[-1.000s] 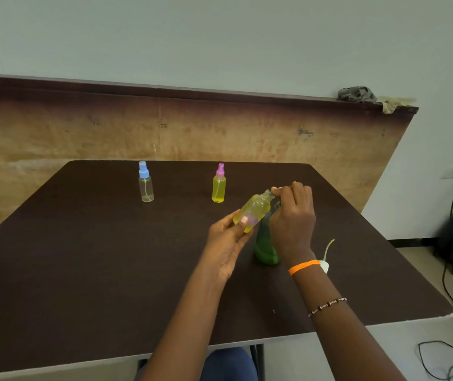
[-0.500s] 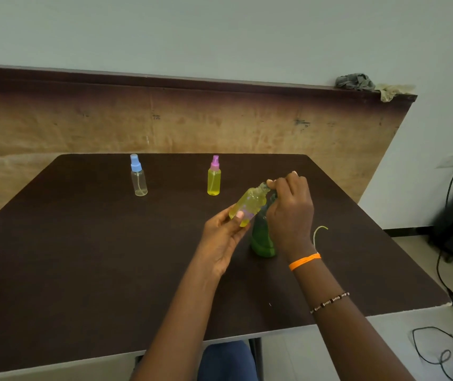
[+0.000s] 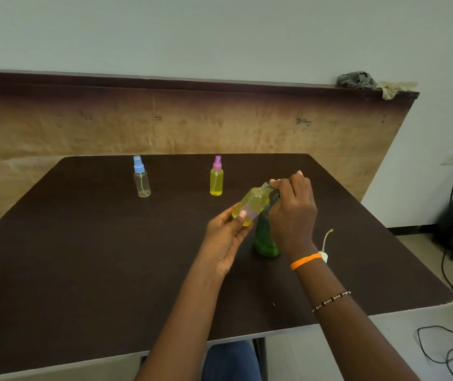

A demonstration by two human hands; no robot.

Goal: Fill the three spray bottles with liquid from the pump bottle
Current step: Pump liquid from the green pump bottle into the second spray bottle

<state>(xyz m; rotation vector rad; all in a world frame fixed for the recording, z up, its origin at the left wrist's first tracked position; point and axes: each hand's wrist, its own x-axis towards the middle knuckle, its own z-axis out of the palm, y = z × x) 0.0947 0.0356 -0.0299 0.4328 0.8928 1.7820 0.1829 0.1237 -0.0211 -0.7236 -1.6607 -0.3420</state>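
- My left hand [image 3: 226, 237] holds the open spray bottle [image 3: 251, 206] by its lower body, thumb across the front, grip clamped on it; it is tilted, neck up and to the right, and yellow liquid shows inside.
- My right hand [image 3: 292, 210] is curled over the top of the green pump bottle [image 3: 265, 237], which stands on the tabletop [image 3: 82, 257] just behind my left hand; fingertips press at the pump head, right by the spray bottle's neck.
- To do this well I judge the neck should stay right under the nozzle, with short, even presses so nothing runs down the outside.
- The removed spray head [image 3: 324, 251] with its dip tube lies on the tabletop beside my right wrist.
- Farther back stand the pink-capped spray bottle [image 3: 216, 177], yellow-filled, and the blue-capped spray bottle [image 3: 141, 178], which looks nearly empty.
- Against half a second ago both grips are unchanged, and the bottle's tilt looks the same.
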